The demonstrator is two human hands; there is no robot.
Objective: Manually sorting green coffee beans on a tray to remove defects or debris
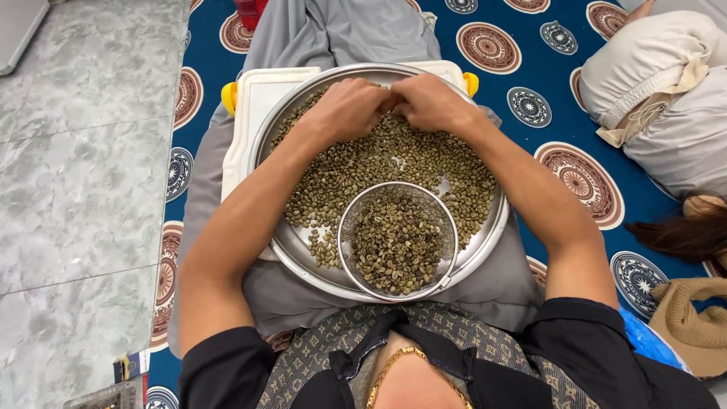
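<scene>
Both hands rest curled on the beans

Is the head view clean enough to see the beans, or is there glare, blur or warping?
Head view: even soft light, beans sharp; mild glare on the tray rim and the tile floor; faint shadow under both hands; wide-angle bending towards the edges; no motion blur.

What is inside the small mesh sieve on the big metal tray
The mesh sieve is heaped with greenish beans, like those loose on the metal tray. The heap hides the sieve's bottom.
</scene>
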